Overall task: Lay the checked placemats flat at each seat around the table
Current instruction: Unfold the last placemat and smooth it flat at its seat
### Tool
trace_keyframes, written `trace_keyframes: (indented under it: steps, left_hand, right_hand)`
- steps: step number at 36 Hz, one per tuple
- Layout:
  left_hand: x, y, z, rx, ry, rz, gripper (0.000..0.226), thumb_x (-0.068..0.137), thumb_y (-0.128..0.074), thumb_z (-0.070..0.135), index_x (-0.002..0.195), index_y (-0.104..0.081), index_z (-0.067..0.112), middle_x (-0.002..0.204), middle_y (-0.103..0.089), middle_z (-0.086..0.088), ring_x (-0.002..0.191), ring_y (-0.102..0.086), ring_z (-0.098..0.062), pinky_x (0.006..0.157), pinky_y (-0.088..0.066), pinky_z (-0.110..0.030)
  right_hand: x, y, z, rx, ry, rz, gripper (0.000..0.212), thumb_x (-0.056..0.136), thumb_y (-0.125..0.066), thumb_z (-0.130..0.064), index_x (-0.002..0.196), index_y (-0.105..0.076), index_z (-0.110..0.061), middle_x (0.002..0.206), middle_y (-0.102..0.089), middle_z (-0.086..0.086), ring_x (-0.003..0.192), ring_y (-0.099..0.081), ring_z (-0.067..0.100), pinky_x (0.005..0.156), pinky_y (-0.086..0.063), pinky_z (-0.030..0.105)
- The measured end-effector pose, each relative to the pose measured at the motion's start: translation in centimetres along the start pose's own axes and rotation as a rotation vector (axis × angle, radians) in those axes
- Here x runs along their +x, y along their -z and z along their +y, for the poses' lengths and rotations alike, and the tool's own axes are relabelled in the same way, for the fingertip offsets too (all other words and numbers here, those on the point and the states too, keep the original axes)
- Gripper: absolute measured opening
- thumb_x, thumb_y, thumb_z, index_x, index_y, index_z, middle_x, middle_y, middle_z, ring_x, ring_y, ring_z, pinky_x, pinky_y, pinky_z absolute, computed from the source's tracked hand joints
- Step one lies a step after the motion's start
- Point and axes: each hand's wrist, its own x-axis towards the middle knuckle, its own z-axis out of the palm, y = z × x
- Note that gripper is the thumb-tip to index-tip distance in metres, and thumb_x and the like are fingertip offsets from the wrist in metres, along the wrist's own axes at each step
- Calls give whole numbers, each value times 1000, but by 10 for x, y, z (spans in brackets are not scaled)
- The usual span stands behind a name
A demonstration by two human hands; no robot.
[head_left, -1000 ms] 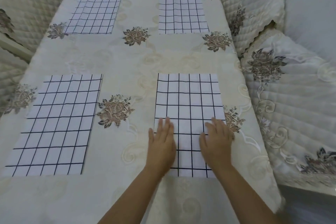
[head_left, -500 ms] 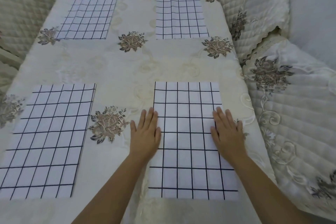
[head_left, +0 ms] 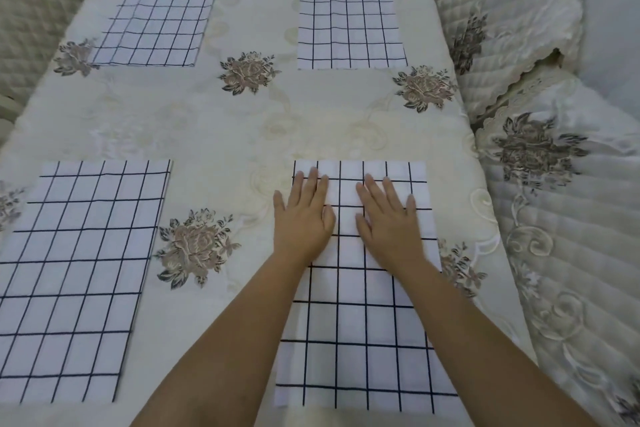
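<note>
head; both hands (head_left: pixel 346 218) flat on near-right placemat (head_left: pixel 360 340)

I can read no text, label, brand, number or sign anywhere from my seat at the feed
</note>
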Motion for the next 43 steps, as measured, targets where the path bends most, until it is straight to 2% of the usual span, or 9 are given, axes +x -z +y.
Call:
trace_keyframes:
  steps: [5,12,16,21,26,29,34,39,43]
  left_hand:
    - [2,5,-23,-26,93,1,54,97,-16,35,149,-4,27,158,6,8,145,8,-12,115,1,-49]
    - [-24,11,-53,-30,140,3,52,100,-17,33,149,-1,28,157,8,9,145,10,-11,116,4,-47]
    - [-47,11,-63,-27,161,7,59,91,-6,40,149,-2,28,157,8,10,144,11,-10,117,3,-46]
    - [-84,8,-71,-112,154,13,69,84,3,58,148,1,32,154,14,16,137,21,-1,115,10,-44]
    - [-124,3,-67,-61,179,-15,88,70,9,80,144,12,33,151,25,15,138,28,-6,112,16,-41]
    - [-144,-1,-60,-62,185,-30,82,74,-2,74,141,18,33,149,30,13,138,30,-9,111,18,-42]
    - [-170,-6,-54,-45,183,-50,75,74,6,66,139,22,31,149,30,11,137,29,-9,114,11,-44]
    - [-194,-9,-54,-68,149,-44,72,75,8,59,138,21,28,147,29,11,135,28,-6,115,9,-44]
    - [-211,-11,-58,-94,125,-54,76,74,4,62,139,19,27,147,28,13,135,28,-3,114,11,-43]
  right_hand:
    - [8,8,36,-7,-165,-18,69,85,-6,-47,147,-25,-22,156,-18,-3,144,-15,23,109,-16,57]
    - [-1,17,53,62,-259,5,76,81,-5,-49,146,-27,-16,156,-17,2,145,-13,25,112,-12,54]
    - [-19,19,54,117,-297,-10,69,86,-18,-42,148,-23,-12,157,-12,4,145,-9,23,114,-9,49]
    - [-62,20,49,82,-240,-3,72,86,-10,-46,144,-31,-8,154,-22,9,143,-19,31,111,-18,53]
    - [-105,17,40,60,-260,21,62,90,-19,-37,138,-41,-5,148,-35,13,137,-32,34,104,-30,56]
    - [-125,14,36,43,-259,27,59,90,-24,-33,135,-46,-3,145,-41,15,133,-38,35,101,-34,56]
    - [-153,13,25,52,-302,7,56,88,-28,-30,132,-49,-3,143,-43,15,131,-40,32,92,-40,58]
    - [-177,14,11,106,-365,13,66,85,-17,-38,139,-41,-10,151,-30,10,139,-28,30,104,-26,61]
    - [-197,15,-2,140,-417,27,61,87,-21,-35,139,-42,-10,152,-30,8,141,-27,28,107,-23,59]
